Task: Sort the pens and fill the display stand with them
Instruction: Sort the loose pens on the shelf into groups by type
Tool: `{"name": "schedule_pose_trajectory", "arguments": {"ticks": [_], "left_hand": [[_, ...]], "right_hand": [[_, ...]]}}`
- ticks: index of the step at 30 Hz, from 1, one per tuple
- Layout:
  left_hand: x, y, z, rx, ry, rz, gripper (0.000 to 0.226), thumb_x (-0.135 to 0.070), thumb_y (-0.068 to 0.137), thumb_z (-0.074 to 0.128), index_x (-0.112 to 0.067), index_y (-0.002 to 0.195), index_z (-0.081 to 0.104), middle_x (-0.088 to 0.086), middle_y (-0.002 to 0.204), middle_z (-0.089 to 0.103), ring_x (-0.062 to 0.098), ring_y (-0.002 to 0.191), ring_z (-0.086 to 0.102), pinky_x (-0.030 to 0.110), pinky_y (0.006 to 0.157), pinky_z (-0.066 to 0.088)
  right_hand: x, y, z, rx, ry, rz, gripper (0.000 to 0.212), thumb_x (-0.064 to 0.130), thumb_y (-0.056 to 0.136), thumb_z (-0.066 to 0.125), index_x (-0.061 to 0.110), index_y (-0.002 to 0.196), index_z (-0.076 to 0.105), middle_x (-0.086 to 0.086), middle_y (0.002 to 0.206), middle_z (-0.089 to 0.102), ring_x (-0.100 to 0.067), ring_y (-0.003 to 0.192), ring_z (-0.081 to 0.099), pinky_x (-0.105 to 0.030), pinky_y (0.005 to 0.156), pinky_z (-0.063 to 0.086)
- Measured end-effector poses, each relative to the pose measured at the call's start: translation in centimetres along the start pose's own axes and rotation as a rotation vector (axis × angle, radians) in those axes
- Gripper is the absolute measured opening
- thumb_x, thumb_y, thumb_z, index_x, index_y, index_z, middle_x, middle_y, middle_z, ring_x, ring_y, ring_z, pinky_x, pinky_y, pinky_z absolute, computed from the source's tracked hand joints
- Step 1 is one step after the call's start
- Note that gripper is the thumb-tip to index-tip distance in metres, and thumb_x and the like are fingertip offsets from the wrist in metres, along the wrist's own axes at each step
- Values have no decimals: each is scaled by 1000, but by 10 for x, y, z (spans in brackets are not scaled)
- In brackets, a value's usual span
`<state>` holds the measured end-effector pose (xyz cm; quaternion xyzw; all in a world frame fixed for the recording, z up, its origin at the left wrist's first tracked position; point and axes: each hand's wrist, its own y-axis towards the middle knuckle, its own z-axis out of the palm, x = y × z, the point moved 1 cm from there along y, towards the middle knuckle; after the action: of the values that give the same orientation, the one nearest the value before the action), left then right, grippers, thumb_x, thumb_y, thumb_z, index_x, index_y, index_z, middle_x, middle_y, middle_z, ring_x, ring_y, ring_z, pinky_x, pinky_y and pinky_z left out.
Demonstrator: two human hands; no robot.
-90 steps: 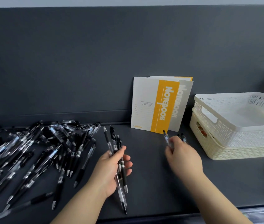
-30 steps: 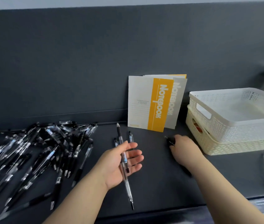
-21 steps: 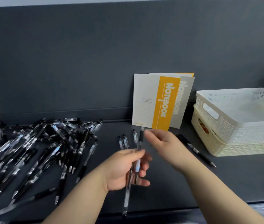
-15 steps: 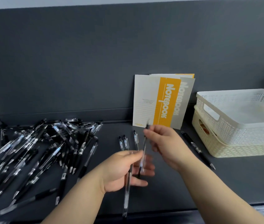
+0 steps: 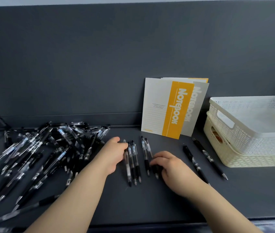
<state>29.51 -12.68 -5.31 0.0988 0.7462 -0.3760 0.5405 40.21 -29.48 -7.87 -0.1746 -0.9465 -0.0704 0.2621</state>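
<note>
Pen heap: loose pile of pens (image 5: 49, 152) at the left of the dark counter (image 5: 150, 202); black and clear barrels crossing at many angles, most tips toward the near edge
Left hand (image 5: 114, 155): reaches in from below, just right of the heap; fingers curled round the upper barrel of the clear pen (image 5: 127, 170); thumb raised toward the back panel (image 5: 99, 64)
Clear pen: lies lengthwise on the counter, cap end far, tip near; leftmost of a row of three
Two dark-grip pens (image 5: 135, 165): flat and parallel, touching or just beside the clear pen on its right
Pair of pens (image 5: 144, 152): side by side near the row of three, a narrow strip of counter between the groups
Right hand (image 5: 172, 167): palm down, fingers curled over the lower part of the pair; gripping or merely resting, cannot tell
Two black pens (image 5: 194, 163): apart from each other, slanting, tips toward the near right
Notebooks (image 5: 167, 108): upright, leaning on the back panel; yellow-banded one in front, grey one behind
Baskets (image 5: 244, 125): white perforated one nested in a cream one, far right
</note>
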Motion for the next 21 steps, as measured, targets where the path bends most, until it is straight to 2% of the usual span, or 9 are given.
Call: {"name": "schedule_pose_trajectory", "arguments": {"ticks": [2,3,5,8,12,15,19,21], "left_hand": [[9,-4,-7,-31,262,54,53,-11,95,45,-13,146,30,1,125,50,21,116,47,39,108,34],[13,-7,-9,-50,389,100,53,-13,95,46,-14,145,31,1,127,50,20,115,48,37,105,37],[16,-14,-11,-64,638,182,52,-22,93,51,-16,143,36,0,122,53,19,105,53,30,94,42],[17,-19,-3,-47,953,228,57,-34,91,56,-16,141,37,-3,114,58,15,99,55,26,81,44],[15,-15,0,-89,1053,183,45,-27,86,58,-12,127,46,-2,103,60,16,93,60,34,83,51],[11,-14,-2,-89,1071,147,34,-29,81,62,-16,110,52,-1,96,63,17,90,62,35,82,52],[9,-14,-3,-107,1207,176,18,-30,82,62,-17,92,56,-2,92,60,18,82,57,29,72,47],[10,-14,-6,-114,1212,189,16,-30,83,60,-15,86,55,-3,87,58,18,75,52,27,66,42]], "right_hand": [[1,2,-6,-74,70,40,46,-4,84,41,21,116,63,10,121,48,-4,104,53,0,86,33],[2,4,-8,-102,100,73,41,0,86,43,19,115,64,11,115,49,1,95,52,4,80,30],[5,10,-7,-112,122,137,31,12,91,50,19,118,61,12,108,48,4,82,49,3,72,31],[13,18,1,-39,77,182,38,25,90,57,20,128,54,5,114,47,-8,85,53,-8,75,34],[24,25,4,-3,67,217,39,23,90,55,16,128,53,0,120,45,-16,91,59,-12,76,37],[30,29,5,-4,71,226,36,21,92,51,13,128,53,-2,128,42,-19,95,60,-15,81,40],[32,30,4,11,83,202,41,20,93,50,15,133,49,-1,131,42,-18,104,57,-17,89,39],[27,24,-2,-36,56,209,40,21,92,50,18,132,50,1,129,43,-18,108,55,-22,92,42]]}}
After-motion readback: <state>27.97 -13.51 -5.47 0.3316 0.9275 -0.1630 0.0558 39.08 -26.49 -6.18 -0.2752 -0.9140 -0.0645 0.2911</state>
